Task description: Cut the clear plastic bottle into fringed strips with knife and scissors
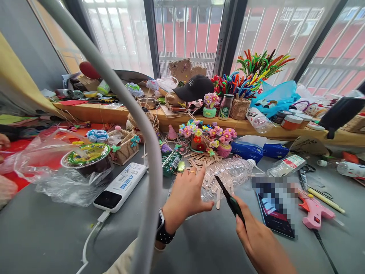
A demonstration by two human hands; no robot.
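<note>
My right hand (256, 236) grips a dark utility knife (234, 207), its blade pointing up and left above the table. To its left, my left hand (186, 194) has its thumb and index finger spread wide, with nothing seen between them. A clear plastic bottle (238, 169) lies on its side just beyond both hands, its white-capped neck to the right. Whether my left hand touches the bottle, I cannot tell. Wooden craft sticks (218, 199) lie scattered behind and beneath the bottle.
A thick white stand arm (148, 144) crosses the view on the left. A white power bank (121, 186) and a lidded bowl (87, 158) lie left. On the right are a phone (275, 213) and a pink glue gun (316, 209). Another person's hand (4, 141) shows far left.
</note>
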